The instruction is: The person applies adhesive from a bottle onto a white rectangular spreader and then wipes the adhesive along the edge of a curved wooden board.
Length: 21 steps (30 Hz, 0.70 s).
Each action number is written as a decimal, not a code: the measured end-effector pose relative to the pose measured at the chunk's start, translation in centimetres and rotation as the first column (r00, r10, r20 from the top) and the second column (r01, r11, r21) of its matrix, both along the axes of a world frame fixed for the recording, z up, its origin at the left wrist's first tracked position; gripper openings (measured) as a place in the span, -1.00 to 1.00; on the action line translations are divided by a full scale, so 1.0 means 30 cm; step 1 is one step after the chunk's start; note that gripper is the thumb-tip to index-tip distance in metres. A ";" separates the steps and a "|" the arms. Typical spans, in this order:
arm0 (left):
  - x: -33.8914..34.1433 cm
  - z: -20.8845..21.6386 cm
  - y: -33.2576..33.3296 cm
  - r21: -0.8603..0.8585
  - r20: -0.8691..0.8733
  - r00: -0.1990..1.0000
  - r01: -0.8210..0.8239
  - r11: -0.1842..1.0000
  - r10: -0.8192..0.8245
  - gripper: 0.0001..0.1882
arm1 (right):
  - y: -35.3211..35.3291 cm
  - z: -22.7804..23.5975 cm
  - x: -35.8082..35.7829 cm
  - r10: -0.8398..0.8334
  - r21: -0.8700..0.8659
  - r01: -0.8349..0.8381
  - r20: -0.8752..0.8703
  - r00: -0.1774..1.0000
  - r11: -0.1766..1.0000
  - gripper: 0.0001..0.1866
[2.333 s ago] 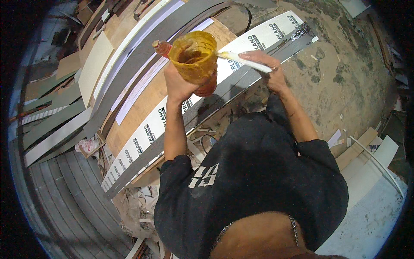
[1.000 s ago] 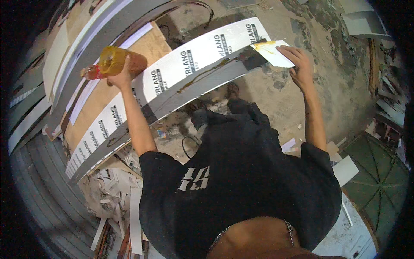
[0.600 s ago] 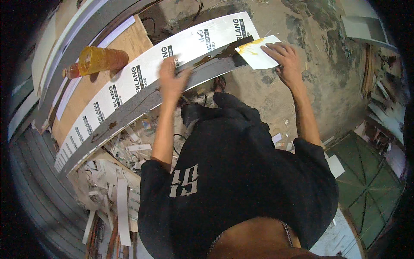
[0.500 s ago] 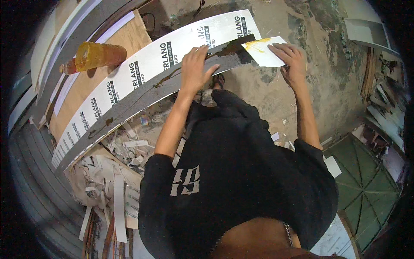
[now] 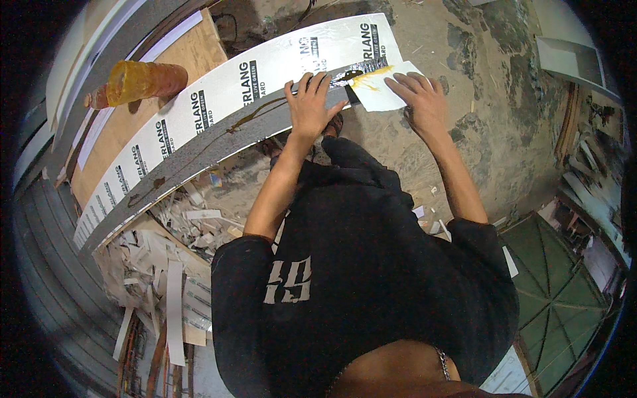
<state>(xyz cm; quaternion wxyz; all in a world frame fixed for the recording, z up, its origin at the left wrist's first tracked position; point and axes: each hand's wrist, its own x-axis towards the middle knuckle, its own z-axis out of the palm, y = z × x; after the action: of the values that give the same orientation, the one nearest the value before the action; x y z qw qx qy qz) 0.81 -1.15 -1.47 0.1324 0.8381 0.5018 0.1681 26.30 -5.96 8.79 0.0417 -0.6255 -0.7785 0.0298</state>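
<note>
My right hand [image 5: 424, 103] grips a white card [image 5: 379, 97] with yellow, sticky-looking smears on it. The card's left edge lies on the right end of a grey curved strip [image 5: 206, 144]. A dark, glossy puddle [image 5: 345, 77] is on the strip beside the card, and a brown liquid line runs along it to the left. My left hand [image 5: 310, 111] rests on the strip with fingers spread, holding nothing. Along the strip's far side lies a curved white board [image 5: 222, 94] with black print.
An amber-stained plastic container [image 5: 156, 79] stands on a plywood sheet [image 5: 119, 142] at the far left. White offcuts [image 5: 192, 225] are heaped beneath the strip's near side. Grey corrugated metal [image 5: 50, 278] is at the left, and a green metal panel [image 5: 557, 298] at the lower right.
My right hand and the card have moved left along the strip, over part of the dark wet area. My left hand stays on the strip, its fingers spread wider.
</note>
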 end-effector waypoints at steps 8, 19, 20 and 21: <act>-0.003 -0.006 0.000 -0.039 0.107 0.994 -0.027 0.999 0.031 -0.12 | 0.075 -0.094 -0.048 -0.008 0.037 0.008 0.010 1.000 0.999 -0.42; -0.011 0.001 -0.010 -0.058 -0.021 0.999 -0.026 0.998 0.025 -0.03 | 0.072 -0.144 -0.019 0.071 -0.002 -0.071 -0.008 0.997 0.997 -0.42; -0.012 -0.004 -0.014 -0.048 -0.029 0.999 -0.027 0.998 0.026 -0.04 | 0.067 -0.135 -0.011 0.087 -0.017 -0.088 -0.017 0.996 0.996 -0.48; -0.011 -0.009 -0.014 -0.040 -0.040 0.999 -0.024 0.999 0.022 -0.05 | 0.064 -0.129 -0.001 0.100 -0.034 -0.101 -0.029 0.995 0.994 -0.53</act>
<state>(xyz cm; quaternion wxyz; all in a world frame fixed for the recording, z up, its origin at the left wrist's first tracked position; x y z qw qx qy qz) 0.49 -1.58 -1.75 0.1375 0.8326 0.5173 0.1425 26.27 -4.04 4.92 0.0397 -0.5859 -0.8076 0.0541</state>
